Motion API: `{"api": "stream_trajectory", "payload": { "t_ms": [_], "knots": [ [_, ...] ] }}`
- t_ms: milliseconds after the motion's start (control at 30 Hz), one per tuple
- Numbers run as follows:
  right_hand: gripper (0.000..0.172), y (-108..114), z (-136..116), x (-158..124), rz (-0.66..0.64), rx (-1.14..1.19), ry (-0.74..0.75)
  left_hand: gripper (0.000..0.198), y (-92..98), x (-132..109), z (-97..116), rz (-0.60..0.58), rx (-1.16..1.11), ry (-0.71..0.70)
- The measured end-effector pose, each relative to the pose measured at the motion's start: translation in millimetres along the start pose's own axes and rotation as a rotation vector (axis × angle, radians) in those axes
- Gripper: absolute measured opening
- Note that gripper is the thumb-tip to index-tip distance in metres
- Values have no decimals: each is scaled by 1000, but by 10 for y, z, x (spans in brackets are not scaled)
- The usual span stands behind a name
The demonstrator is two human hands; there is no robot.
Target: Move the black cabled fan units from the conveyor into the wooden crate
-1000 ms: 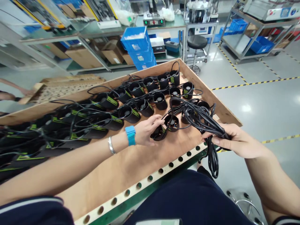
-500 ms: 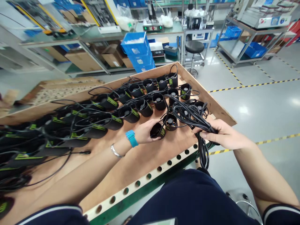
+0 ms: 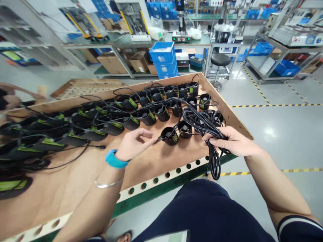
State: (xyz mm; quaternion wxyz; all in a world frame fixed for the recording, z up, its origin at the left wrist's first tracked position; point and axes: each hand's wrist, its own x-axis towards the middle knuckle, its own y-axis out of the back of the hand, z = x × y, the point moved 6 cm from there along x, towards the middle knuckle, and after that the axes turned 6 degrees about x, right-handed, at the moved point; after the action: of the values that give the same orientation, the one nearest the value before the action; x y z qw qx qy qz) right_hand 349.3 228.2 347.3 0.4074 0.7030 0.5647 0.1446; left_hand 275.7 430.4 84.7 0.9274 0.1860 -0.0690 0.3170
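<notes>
The cord bundle (image 3: 202,125) lies over the wooden tray's (image 3: 238,122) 4 o'clock corner, clenched in the right hand (image 3: 234,143), with a loop hanging at 6 o'clock. The left hand (image 3: 132,144) is open and empty, a black cup (image 3: 169,136) at its 3 o'clock. This looks like cord-gathering; freeing the cords calls for a gentle pull.

This is a factory assembly floor. A long wooden table (image 3: 75,181) with a perforated near edge carries rows of identical black cylindrical units (image 3: 161,112), green-labelled and trailing cords (image 3: 202,122). Beyond it stand metal workbenches (image 3: 113,42) with a bench machine (image 3: 181,37), stacked blue bins (image 3: 163,57), cardboard boxes (image 3: 111,64) and a work stool (image 3: 220,60). Yellow-and-black tape (image 3: 275,105) marks lanes on the glossy grey floor, and a steel rack (image 3: 262,64) at far right holds blue crates.
</notes>
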Motion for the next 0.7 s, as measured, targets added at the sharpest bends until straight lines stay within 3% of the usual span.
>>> {"api": "stream_trajectory", "payload": {
  "t_ms": [67,133,167,233,300,467,567,633,667,700],
  "knots": [
    [28,-10,-13,32,-30,24,17,76,-129,-120,-37,100,-9,52],
    [28,-14,-14,62,-41,34,35,104,-393,-102,-13,140,-24,-34],
    [28,-17,-10,73,-46,32,43,108,-544,-55,-7,134,-66,-77],
    [27,-25,3,83,-61,24,54,96,-800,68,-22,116,-184,-108],
    [26,-29,20,81,-77,24,61,80,-934,174,-59,141,-285,-65],
    [26,8,66,82,-62,29,45,77,-861,170,-115,239,-295,89],
    [25,4,80,104,-39,15,30,61,-663,-169,-66,409,-226,266],
    [23,-48,83,133,-35,22,14,43,-621,-514,129,506,-334,358],
    [22,-92,82,152,-39,31,7,39,-679,-655,309,466,-475,339],
    [21,-147,78,173,-48,42,3,38,-783,-755,559,346,-627,264]
  ]
}}
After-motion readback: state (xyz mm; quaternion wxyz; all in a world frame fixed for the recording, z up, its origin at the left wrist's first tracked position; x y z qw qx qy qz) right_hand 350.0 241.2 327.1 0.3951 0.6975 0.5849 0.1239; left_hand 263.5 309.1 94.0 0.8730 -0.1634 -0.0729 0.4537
